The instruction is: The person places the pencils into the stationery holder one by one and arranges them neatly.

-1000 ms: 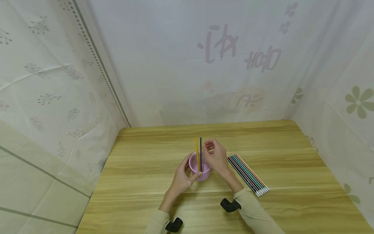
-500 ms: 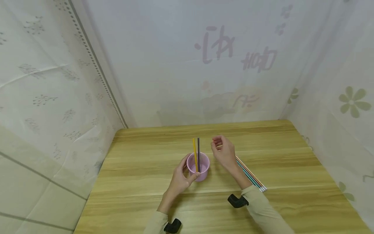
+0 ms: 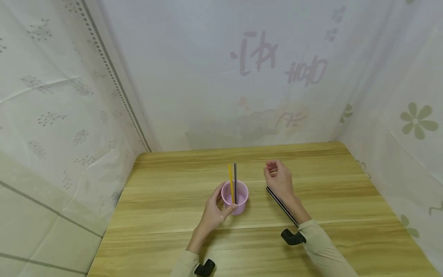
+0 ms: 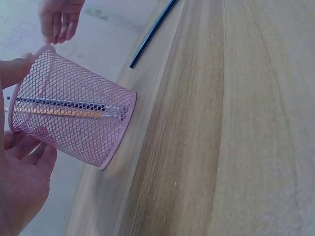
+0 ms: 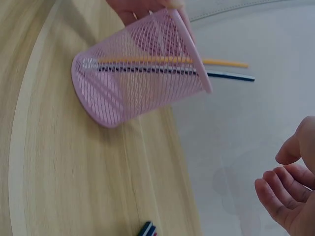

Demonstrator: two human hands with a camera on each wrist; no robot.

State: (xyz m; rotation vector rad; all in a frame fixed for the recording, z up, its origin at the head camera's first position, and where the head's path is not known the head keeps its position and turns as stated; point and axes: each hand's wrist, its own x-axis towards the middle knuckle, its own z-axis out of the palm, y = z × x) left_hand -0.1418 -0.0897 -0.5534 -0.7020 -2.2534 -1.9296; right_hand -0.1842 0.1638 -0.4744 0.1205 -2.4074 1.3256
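My left hand grips a pink mesh pencil cup, fingers around its far side and thumb at the near rim. Standing inside the cup are a yellow pencil and a dark striped pencil; the left wrist view shows their lower ends through the mesh. To the right, my right hand hovers with loosely curled fingers and holds nothing. Beneath that hand and its forearm lie dark pencils, mostly hidden in the head view. Their tips show at the bottom of the right wrist view.
A wood-grain table carries everything. Pale printed cloth hangs behind it and along both sides. Black wrist cameras sit at both sleeves.
My right hand has moved right, away from the cup to above the pencils on the table, covering most of them. The left hand stays on the cup.
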